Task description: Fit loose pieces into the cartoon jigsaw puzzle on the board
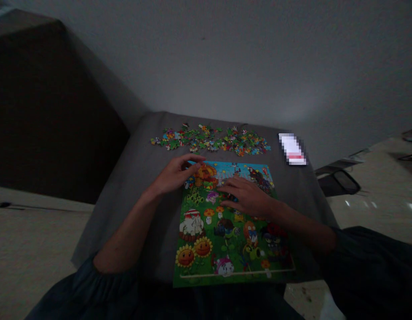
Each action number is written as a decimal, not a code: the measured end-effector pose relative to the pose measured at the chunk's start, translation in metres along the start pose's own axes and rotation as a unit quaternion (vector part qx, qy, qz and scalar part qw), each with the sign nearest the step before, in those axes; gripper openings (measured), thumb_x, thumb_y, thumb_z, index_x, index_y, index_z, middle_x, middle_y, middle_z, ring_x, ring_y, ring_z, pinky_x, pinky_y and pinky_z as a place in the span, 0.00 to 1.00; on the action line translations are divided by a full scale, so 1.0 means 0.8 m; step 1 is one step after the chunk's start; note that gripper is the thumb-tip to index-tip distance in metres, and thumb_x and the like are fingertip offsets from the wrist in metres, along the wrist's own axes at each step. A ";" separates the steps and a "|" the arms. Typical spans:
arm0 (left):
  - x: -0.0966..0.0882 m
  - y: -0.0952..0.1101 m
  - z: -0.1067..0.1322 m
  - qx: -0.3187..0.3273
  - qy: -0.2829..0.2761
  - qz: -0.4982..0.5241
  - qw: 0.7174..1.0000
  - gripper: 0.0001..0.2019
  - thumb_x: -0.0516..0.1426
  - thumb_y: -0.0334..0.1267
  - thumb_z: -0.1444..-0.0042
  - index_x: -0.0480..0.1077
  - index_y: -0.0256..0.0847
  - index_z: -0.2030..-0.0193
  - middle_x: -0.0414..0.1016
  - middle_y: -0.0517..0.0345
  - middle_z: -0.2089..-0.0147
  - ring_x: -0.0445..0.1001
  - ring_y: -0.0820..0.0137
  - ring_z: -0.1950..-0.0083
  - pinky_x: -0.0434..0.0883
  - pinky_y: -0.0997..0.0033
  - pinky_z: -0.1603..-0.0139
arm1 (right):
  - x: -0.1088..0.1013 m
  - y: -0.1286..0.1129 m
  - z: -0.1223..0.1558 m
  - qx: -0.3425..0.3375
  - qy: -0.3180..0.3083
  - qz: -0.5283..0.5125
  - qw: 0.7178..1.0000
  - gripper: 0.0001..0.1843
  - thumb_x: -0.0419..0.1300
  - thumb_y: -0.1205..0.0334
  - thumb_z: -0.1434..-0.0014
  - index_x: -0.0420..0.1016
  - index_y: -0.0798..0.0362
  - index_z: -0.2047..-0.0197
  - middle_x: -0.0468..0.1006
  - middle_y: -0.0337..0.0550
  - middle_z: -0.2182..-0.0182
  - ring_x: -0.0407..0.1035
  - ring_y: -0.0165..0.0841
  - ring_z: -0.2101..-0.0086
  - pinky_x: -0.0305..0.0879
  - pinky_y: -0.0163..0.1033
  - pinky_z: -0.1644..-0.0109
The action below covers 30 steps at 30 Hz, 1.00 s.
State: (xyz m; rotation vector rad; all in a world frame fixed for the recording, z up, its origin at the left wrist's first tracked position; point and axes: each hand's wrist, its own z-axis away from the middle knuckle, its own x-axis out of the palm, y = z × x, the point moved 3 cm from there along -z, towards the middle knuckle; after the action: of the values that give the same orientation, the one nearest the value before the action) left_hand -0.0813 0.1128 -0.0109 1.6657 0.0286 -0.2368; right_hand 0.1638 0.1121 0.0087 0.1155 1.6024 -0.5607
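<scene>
A colourful cartoon jigsaw board (226,240) lies flat on a grey cushioned surface (132,178) in front of me. My left hand (177,173) rests at the board's upper left corner, fingers stretched out and touching its edge. My right hand (248,195) lies palm down on the board's upper middle, fingers curled slightly over the picture. Whether a piece sits under those fingers is hidden. A heap of loose puzzle pieces (212,140) is spread in a band beyond the board.
A white and red blurred card or box (292,150) lies at the far right of the grey surface. A dark block (42,111) stands to the left. A black chair part (339,182) sits on the pale floor to the right.
</scene>
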 end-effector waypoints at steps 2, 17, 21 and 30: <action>0.000 -0.001 0.000 0.000 -0.001 -0.001 1.000 0.19 0.62 0.51 0.38 0.77 0.42 0.46 0.82 0.51 0.51 0.78 0.69 0.59 0.75 0.70 0.59 | 0.003 -0.002 0.001 -0.003 -0.001 -0.004 1.000 0.18 0.64 0.55 0.32 0.78 0.55 0.44 0.79 0.51 0.55 0.71 0.43 0.52 0.63 0.54 0.39; 0.002 0.002 0.002 -0.001 -0.001 -0.004 1.000 0.19 0.61 0.51 0.37 0.77 0.43 0.46 0.82 0.51 0.49 0.79 0.66 0.54 0.75 0.68 0.54 | 0.017 -0.018 0.003 0.031 0.015 -0.027 0.999 0.11 0.63 0.56 0.32 0.80 0.51 0.50 0.79 0.47 0.60 0.72 0.41 0.55 0.69 0.49 0.48; 0.002 0.004 0.002 0.001 0.000 -0.007 1.000 0.18 0.61 0.51 0.37 0.77 0.42 0.46 0.82 0.51 0.49 0.79 0.67 0.55 0.75 0.69 0.55 | 0.018 -0.017 0.005 0.044 0.022 -0.034 0.998 0.11 0.63 0.56 0.31 0.80 0.50 0.50 0.79 0.46 0.60 0.73 0.40 0.55 0.69 0.48 0.48; 0.003 0.005 0.002 -0.001 0.004 -0.018 1.000 0.17 0.61 0.49 0.37 0.77 0.43 0.47 0.82 0.52 0.52 0.78 0.68 0.57 0.74 0.70 0.58 | 0.018 -0.017 0.007 0.056 0.025 -0.043 0.997 0.09 0.64 0.57 0.32 0.80 0.51 0.52 0.80 0.46 0.59 0.73 0.40 0.55 0.71 0.47 0.49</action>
State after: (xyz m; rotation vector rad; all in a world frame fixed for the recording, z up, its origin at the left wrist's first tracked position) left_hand -0.0786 0.1105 -0.0073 1.6653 0.0638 -0.2572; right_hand 0.1620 0.0940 -0.0017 0.1452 1.6298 -0.7205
